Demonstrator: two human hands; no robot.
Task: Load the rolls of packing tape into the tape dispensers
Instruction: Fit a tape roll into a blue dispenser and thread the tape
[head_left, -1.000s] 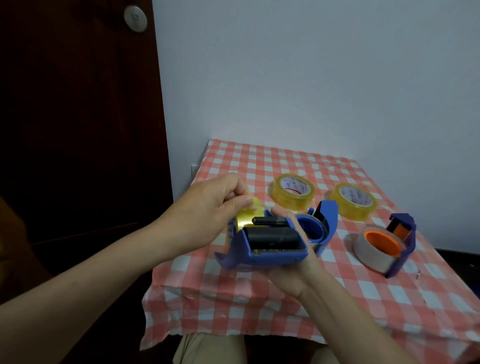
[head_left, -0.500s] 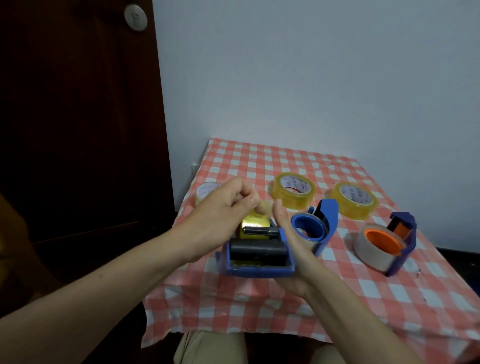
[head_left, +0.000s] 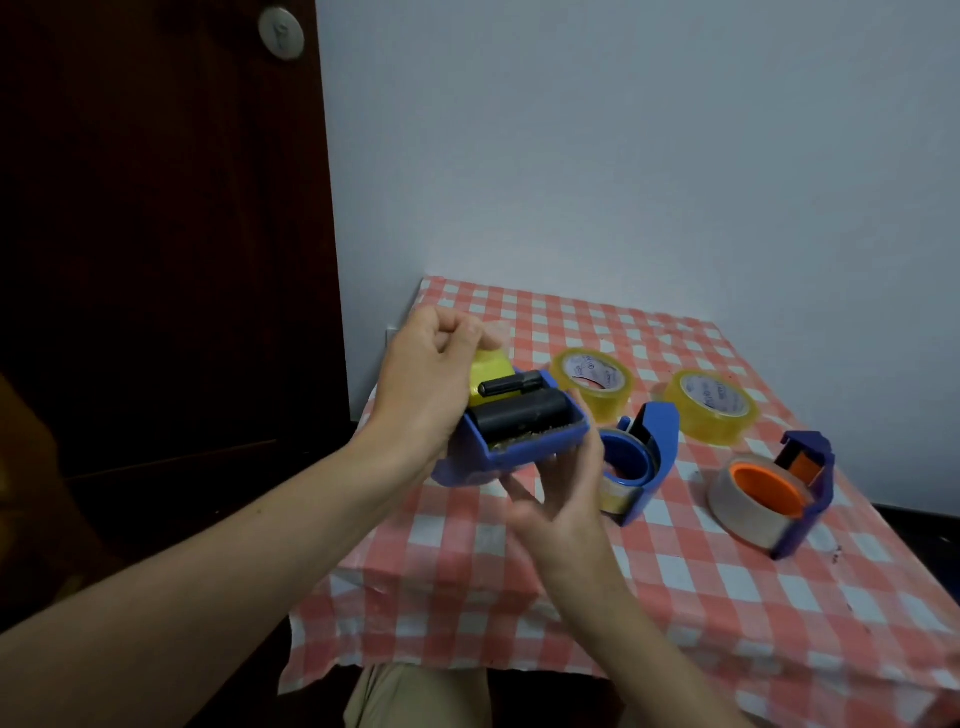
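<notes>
Just above the red-checked counter (head_left: 675, 597), near its left edge, the left hand (head_left: 421, 395) pinches the yellow tape end (head_left: 491, 366) rising from the blue plastic tape dispenser (head_left: 524, 454), which the right hand (head_left: 566, 504) grips from beneath.

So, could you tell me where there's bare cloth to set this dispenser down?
Bare: the near cloth between its front edge and the two loaded dispensers, and the far strip behind the rolls. Crowded: the middle, around those four.
</notes>
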